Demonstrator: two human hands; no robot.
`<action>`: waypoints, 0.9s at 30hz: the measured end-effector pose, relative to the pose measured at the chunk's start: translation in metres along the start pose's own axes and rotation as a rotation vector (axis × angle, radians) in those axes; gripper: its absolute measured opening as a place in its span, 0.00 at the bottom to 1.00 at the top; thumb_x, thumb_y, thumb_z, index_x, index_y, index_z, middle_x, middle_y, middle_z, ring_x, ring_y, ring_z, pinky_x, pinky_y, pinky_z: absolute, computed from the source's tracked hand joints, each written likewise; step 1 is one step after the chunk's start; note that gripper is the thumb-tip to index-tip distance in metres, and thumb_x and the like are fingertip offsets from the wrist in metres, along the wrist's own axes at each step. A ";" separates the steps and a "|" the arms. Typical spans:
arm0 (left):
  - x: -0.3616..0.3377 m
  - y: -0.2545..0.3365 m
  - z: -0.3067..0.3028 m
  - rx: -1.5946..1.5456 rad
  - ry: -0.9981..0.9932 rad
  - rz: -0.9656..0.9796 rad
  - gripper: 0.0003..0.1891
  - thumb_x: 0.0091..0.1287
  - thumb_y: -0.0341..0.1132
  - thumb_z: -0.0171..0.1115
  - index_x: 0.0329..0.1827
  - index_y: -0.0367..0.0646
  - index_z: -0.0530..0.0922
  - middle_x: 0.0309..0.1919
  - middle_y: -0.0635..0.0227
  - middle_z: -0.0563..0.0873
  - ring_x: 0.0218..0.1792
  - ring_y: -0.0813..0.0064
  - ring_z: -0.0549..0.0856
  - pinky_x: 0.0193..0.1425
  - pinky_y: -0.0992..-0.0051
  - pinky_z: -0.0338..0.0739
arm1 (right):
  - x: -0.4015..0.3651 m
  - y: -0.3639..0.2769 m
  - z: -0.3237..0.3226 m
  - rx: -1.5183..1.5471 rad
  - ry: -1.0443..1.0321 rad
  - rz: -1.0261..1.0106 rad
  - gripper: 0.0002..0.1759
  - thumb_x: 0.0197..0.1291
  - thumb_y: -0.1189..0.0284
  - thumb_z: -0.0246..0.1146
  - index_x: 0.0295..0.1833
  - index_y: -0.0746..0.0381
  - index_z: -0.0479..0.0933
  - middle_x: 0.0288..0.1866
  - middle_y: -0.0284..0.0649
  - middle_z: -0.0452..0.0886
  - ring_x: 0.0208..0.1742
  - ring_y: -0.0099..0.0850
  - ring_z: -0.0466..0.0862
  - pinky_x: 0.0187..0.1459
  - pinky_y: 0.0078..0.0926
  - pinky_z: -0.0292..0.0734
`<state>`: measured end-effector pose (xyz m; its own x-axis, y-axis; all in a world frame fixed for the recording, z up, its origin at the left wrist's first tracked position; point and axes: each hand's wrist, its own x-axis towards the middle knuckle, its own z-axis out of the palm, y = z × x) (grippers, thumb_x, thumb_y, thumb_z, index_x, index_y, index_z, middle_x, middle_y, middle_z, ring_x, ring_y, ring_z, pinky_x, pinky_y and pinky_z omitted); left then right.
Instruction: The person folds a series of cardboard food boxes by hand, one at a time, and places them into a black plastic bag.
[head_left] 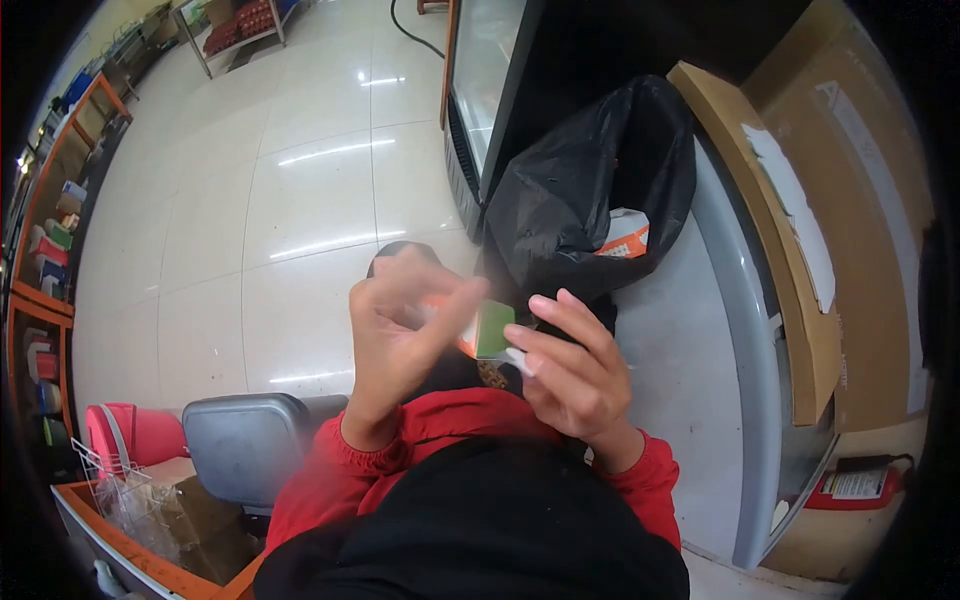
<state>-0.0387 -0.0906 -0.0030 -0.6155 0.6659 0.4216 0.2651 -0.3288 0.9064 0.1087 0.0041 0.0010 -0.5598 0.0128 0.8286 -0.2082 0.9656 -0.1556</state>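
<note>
Nearest the camera, two red sleeves (330,480) come out from a black garment, and both hands meet just in front of the black bin bag (590,190). The left hand (400,325) is motion-blurred. Its fingers are curled in narrow and pinch the small green and orange box (492,328) from the left. The right hand (575,370) has its fingers close together and nearly straight, with the tips against the box's right side. Whether they grip it I cannot tell. The box sits between the two hands, just below the bag's lower edge.

Left of the bag and lower stands a grey seat (245,440), with a pink basket (130,432) beyond it. To the bag's right a cardboard sheet (780,250) leans over a grey cabinet (740,330). A red extinguisher (850,486) lies farther right and below. Just behind the bag stands a glass-door cooler (485,70). Far to the left, across the tiled floor (300,200), run the shelves (45,250).
</note>
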 end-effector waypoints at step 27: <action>0.001 -0.041 0.025 0.609 0.203 0.793 0.11 0.51 0.38 0.63 0.17 0.50 0.69 0.21 0.75 0.77 0.28 0.70 0.72 0.38 0.70 0.55 | -0.027 0.003 0.025 0.417 0.046 0.550 0.17 0.67 0.64 0.51 0.38 0.67 0.78 0.37 0.42 0.77 0.39 0.30 0.77 0.44 0.26 0.71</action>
<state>-0.0314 -0.0595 -0.0386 -0.1980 0.2598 0.9451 0.9487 -0.1917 0.2514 0.1030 -0.0002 -0.0358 -0.6394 0.4920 0.5909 -0.2002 0.6355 -0.7457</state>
